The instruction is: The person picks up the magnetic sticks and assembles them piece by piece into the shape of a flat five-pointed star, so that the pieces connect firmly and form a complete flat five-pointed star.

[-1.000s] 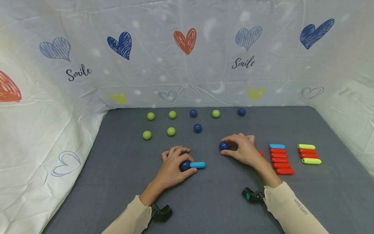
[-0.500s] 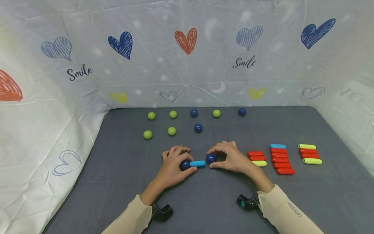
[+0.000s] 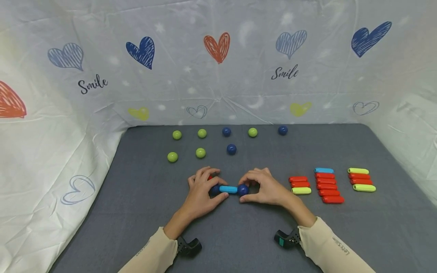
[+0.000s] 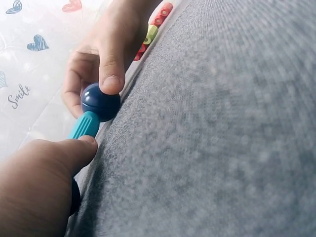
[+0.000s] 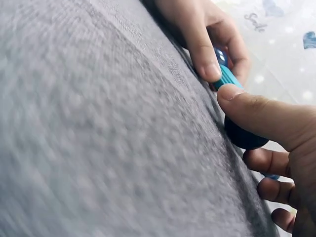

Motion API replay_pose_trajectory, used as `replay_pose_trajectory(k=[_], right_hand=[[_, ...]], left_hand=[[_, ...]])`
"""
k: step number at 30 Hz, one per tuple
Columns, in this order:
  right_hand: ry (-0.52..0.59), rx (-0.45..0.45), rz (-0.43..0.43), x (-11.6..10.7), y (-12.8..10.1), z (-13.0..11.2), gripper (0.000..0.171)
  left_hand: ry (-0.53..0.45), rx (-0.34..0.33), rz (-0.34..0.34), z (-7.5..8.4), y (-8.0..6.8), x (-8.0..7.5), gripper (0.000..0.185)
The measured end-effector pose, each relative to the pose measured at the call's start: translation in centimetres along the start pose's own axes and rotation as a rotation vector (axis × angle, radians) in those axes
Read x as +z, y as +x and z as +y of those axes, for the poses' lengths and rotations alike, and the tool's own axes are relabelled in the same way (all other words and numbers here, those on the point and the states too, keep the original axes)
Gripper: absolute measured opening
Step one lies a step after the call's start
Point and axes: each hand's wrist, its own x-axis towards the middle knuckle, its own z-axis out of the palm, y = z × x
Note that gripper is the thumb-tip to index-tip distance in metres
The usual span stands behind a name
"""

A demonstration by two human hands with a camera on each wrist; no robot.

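My left hand point(image 3: 203, 195) pinches a light blue rod point(image 3: 228, 189) between thumb and index finger. Against the rod's left end sits a dark blue ball point(image 3: 215, 190), partly covered by that hand. Another dark blue ball point(image 3: 243, 190) meets the rod's right end, gripped by thumb and fingers of my right hand point(image 3: 268, 185). In the left wrist view this ball point(image 4: 100, 102) and the ribbed rod point(image 4: 85, 126) touch. A bit of red point(image 3: 210, 177) peeks out under the left fingers; the rest of it is hidden.
Green balls point(image 3: 200, 152) and dark blue balls point(image 3: 231, 149) lie in two rows toward the back of the grey table point(image 3: 136, 227). To the right lie three groups of rods: red and yellow point(image 3: 301, 190), red with one blue point(image 3: 331, 193), yellow and red point(image 3: 364, 187).
My right hand has carried its dark blue ball left and toward me until it touches the rod's end. The rod has shifted slightly left and away from me; the left hand has barely moved.
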Motion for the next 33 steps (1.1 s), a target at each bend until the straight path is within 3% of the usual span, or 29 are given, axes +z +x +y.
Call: replay_pose_trajectory(k=[6,22,33], right_hand=[[-0.026,-0.016,0.023,0.7,0.0,-0.2,0.038],[-0.031,-0.016,0.051,0.8,-0.1,0.3,0.037],[-0.036,0.065,0.155,0.4,-0.2,0.9,0.045]], left_hand=[[-0.014,0.001,0.034,-0.1,0.1,0.0,0.023],[-0.007,-0.027,0.019,-0.1,0.0,0.0,0.028],[0.044,-0.067,-0.014,0.0,0.1,-0.1,0.037]])
